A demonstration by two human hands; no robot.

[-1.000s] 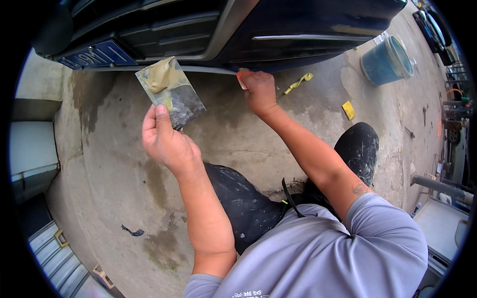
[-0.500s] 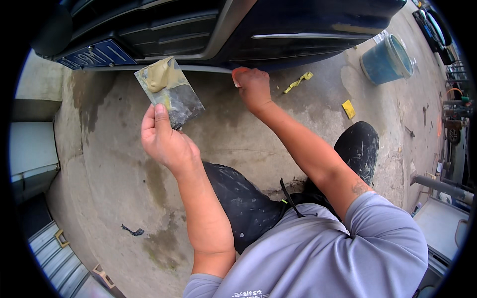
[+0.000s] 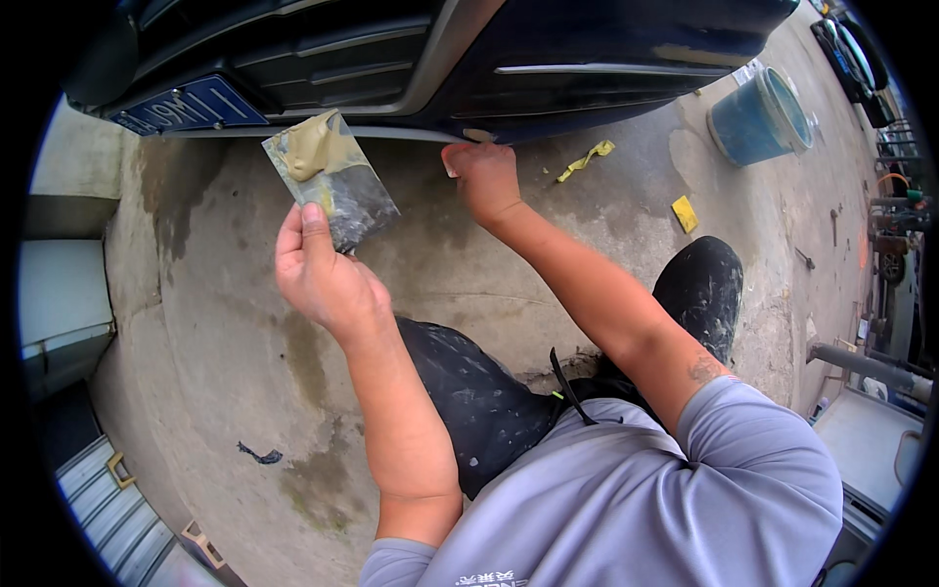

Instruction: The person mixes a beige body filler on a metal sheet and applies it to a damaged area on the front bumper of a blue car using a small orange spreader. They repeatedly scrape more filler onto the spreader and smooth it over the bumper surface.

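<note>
My left hand [image 3: 323,274] grips a clear, grey-smeared square board [image 3: 357,205] by its near corner, with a lump of beige paste [image 3: 308,152] on its upper half. My right hand [image 3: 489,184] is closed on a small red spreader [image 3: 451,159], partly hidden by the fingers, just below the lower edge of a dark blue car bumper [image 3: 587,98]. A small beige patch [image 3: 477,135] shows on that edge above the hand; I cannot tell whether the spreader touches it. Another beige smear [image 3: 690,56] is higher on the bumper's right side.
A blue bucket [image 3: 751,127] stands at the upper right. A yellow strip [image 3: 587,158] and a yellow pad [image 3: 684,212] lie on the concrete floor [image 3: 245,372]. A dark scrap [image 3: 259,453] lies lower left; a ribbed metal panel [image 3: 108,509] and grey pipe [image 3: 861,372] line the sides.
My right hand and the spreader have moved left along the bumper's lower edge, uncovering more of the beige patch. My left hand and board have shifted slightly left.
</note>
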